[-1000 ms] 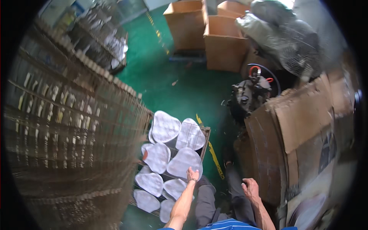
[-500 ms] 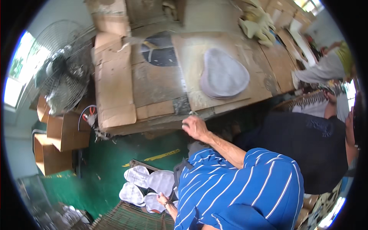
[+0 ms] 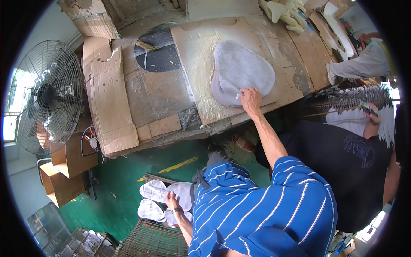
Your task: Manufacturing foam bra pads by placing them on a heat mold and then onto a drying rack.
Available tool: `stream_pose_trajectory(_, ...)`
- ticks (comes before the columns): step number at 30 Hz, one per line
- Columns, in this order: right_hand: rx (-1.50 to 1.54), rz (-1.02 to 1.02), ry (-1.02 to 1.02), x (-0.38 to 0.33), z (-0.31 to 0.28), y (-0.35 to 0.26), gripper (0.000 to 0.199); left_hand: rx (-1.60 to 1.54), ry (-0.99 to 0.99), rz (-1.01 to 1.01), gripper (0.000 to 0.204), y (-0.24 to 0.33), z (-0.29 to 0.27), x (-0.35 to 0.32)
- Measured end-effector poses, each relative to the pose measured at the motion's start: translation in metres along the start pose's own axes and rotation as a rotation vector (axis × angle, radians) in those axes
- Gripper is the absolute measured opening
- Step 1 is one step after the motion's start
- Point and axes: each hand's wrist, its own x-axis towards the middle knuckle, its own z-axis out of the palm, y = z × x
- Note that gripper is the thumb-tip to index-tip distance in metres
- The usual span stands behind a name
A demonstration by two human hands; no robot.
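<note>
A stack of thin, rounded-triangle grey fabric pads [image 3: 244, 68] lies on cardboard on the workbench. My right hand [image 3: 250, 101] is at its near edge, thumb and fingertips pinched on the top pad, where a small light bit shows at the fingertips. Lower left, my left hand [image 3: 172, 201] has its fingers curled at the edge of a large grey-white pad [image 3: 182, 192] on a wire rack. Two smaller whitish pads [image 3: 152, 190] lie beside it. The left fingertips are small and partly hidden.
The cardboard-covered workbench [image 3: 158, 92] has dried yellowish glue and a dark round patch [image 3: 158, 49]. A caged fan [image 3: 49, 96] and cardboard boxes [image 3: 68, 180] stand left. Pale gloves [image 3: 286, 13] lie at the back. A person in a dark shirt [image 3: 334, 171] is close on the right.
My right hand has moved from the bench's front edge up and right onto the pad stack. My left hand has shifted up over the rack's pads. The view has turned slightly.
</note>
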Motion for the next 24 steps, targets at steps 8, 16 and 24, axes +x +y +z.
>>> stream_pose_trajectory(8,0.096,-0.186,-0.078,0.036,-0.093,-0.066,0.022,-0.051,-0.887,0.178,0.049,0.215,0.244,-0.115)
stream_pose_trajectory(16,0.262,-0.625,-0.361,-0.061,-0.116,-0.213,0.021,-0.589,-1.073,0.018,0.041,0.235,0.251,-0.127)
stream_pose_trajectory(24,0.245,-0.959,-0.638,-0.21,-0.071,-0.347,0.035,-0.999,-0.362,0.292,0.035,0.166,0.062,-0.122)
